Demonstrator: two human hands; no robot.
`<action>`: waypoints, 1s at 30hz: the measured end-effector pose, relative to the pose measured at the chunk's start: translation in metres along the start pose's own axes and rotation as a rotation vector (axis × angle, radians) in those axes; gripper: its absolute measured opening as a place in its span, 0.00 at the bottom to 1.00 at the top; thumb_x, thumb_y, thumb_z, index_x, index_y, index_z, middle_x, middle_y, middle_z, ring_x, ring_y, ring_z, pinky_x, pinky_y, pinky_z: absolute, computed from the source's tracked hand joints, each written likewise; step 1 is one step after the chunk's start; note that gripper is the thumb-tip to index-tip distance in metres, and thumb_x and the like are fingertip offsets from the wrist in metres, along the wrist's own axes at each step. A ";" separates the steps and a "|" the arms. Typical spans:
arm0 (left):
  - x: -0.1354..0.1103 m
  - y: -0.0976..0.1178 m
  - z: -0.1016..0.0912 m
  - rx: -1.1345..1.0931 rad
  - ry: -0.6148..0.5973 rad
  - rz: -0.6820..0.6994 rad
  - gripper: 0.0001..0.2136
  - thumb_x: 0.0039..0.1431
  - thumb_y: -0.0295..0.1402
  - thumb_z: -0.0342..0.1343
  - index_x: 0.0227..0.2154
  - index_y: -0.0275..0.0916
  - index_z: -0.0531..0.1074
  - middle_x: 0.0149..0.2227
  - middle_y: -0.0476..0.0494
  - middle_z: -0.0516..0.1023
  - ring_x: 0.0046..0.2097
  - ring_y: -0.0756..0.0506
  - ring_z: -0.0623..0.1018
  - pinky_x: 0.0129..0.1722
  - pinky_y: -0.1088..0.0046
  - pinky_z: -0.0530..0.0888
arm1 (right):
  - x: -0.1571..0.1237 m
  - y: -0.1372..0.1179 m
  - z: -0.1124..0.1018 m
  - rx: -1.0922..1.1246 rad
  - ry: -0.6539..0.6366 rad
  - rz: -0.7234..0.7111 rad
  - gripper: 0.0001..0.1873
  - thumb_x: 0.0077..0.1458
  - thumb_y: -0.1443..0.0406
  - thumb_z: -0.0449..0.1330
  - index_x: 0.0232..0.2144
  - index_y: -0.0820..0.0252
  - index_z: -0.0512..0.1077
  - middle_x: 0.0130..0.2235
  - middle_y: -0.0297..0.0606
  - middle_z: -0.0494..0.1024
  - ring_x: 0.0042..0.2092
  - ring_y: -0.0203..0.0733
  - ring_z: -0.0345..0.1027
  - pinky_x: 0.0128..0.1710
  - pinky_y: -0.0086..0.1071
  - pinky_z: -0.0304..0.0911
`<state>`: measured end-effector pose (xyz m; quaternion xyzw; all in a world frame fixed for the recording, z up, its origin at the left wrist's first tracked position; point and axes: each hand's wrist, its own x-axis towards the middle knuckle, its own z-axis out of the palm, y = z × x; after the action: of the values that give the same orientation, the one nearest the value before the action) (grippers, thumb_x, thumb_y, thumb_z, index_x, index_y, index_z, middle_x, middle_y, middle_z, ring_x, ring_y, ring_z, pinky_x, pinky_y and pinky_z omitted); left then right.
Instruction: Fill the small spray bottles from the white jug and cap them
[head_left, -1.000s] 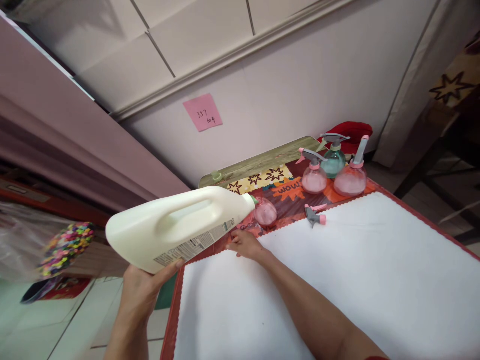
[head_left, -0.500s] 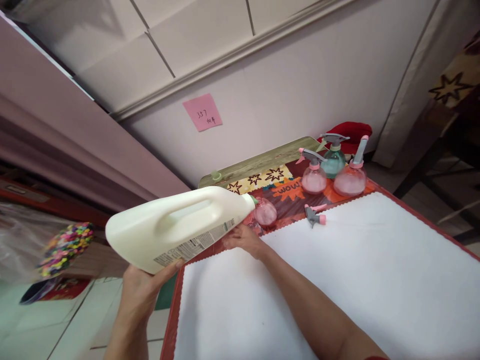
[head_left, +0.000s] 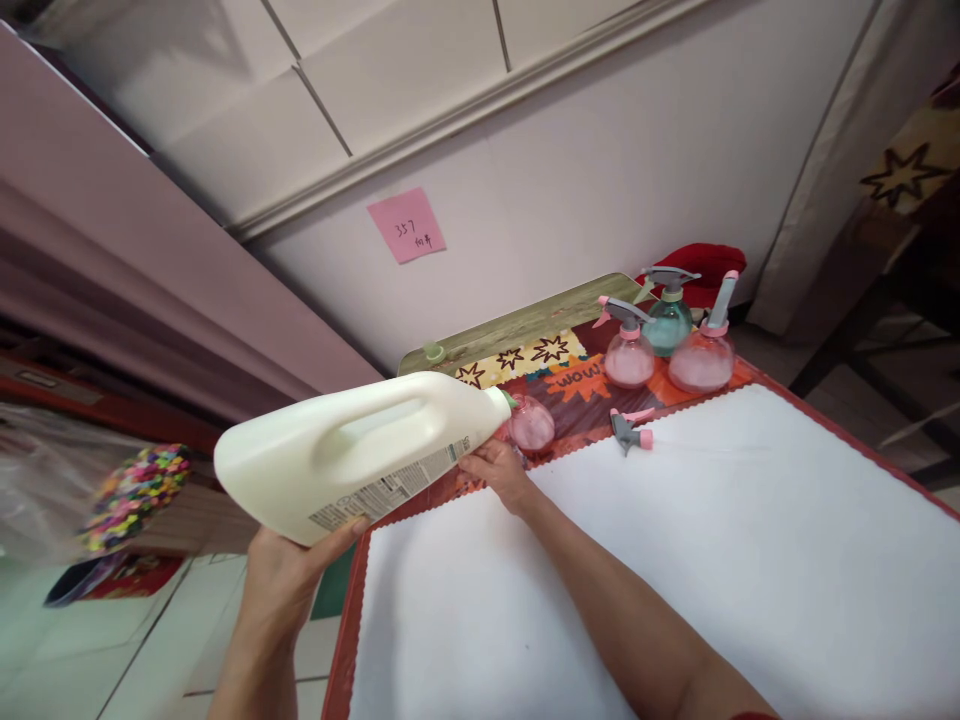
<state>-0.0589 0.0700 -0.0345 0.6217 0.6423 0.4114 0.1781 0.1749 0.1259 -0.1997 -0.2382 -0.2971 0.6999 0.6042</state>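
A large white plastic jug (head_left: 375, 420) with a built-in handle is tilted neck-down to the right above the table. My left hand (head_left: 289, 575) grips its base from below, thumb along the label. At the neck end, my right hand (head_left: 504, 478) holds the jug's underside, some fingers hidden behind it. The jug's green-tipped spout meets the mouth of a round pink clear bottle (head_left: 532, 426), which has no spray head on. Whether liquid is flowing cannot be made out. A loose grey-and-pink spray head (head_left: 628, 432) lies to the right of that bottle.
Two pink spray bottles (head_left: 628, 362) and a teal spray bottle (head_left: 667, 328) stand at the table's back right. A green cap (head_left: 434, 352) sits on the wood-patterned board. White sheeting (head_left: 675, 570) covers the table front. Behind rises a wall with a pink note (head_left: 407, 226).
My right hand has moved slightly up and right, its fingers coming against the jug near the neck. The jug and my left hand have barely moved.
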 end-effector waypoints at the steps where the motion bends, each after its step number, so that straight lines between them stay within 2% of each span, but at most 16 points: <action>1: 0.000 0.001 0.000 -0.011 -0.007 -0.024 0.29 0.35 0.45 0.78 0.43 0.38 0.83 0.41 0.38 0.88 0.44 0.32 0.86 0.43 0.59 0.85 | 0.000 -0.001 0.000 0.000 0.000 0.004 0.32 0.40 0.49 0.79 0.44 0.59 0.81 0.48 0.41 0.86 0.47 0.47 0.80 0.40 0.36 0.77; 3: 0.000 0.004 0.000 -0.044 -0.015 -0.089 0.30 0.32 0.43 0.80 0.42 0.38 0.82 0.43 0.39 0.88 0.47 0.32 0.85 0.46 0.60 0.84 | -0.001 -0.002 0.001 -0.001 0.000 0.008 0.32 0.39 0.48 0.79 0.44 0.58 0.81 0.48 0.41 0.86 0.47 0.47 0.80 0.40 0.35 0.77; 8: 0.001 0.008 0.000 -0.089 -0.009 -0.121 0.30 0.31 0.41 0.80 0.42 0.38 0.82 0.44 0.39 0.87 0.48 0.32 0.85 0.47 0.59 0.84 | -0.001 -0.003 0.001 -0.003 -0.007 0.013 0.33 0.40 0.48 0.79 0.45 0.58 0.81 0.49 0.41 0.86 0.48 0.46 0.80 0.41 0.35 0.77; 17: 0.001 0.002 -0.001 -0.111 -0.017 -0.128 0.32 0.30 0.39 0.81 0.45 0.39 0.82 0.45 0.39 0.87 0.50 0.32 0.84 0.50 0.59 0.83 | 0.000 -0.002 0.001 -0.012 -0.011 0.019 0.34 0.39 0.47 0.79 0.45 0.58 0.82 0.47 0.40 0.86 0.45 0.46 0.81 0.41 0.36 0.77; 30: 0.001 0.005 -0.001 -0.098 -0.007 -0.138 0.31 0.30 0.40 0.80 0.43 0.39 0.82 0.43 0.40 0.87 0.49 0.32 0.84 0.47 0.61 0.84 | 0.000 -0.003 0.001 0.001 -0.006 0.024 0.33 0.39 0.48 0.79 0.45 0.57 0.82 0.48 0.40 0.86 0.46 0.45 0.80 0.41 0.35 0.76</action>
<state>-0.0568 0.0704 -0.0303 0.5678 0.6621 0.4269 0.2386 0.1758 0.1259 -0.1968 -0.2393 -0.2955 0.7080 0.5951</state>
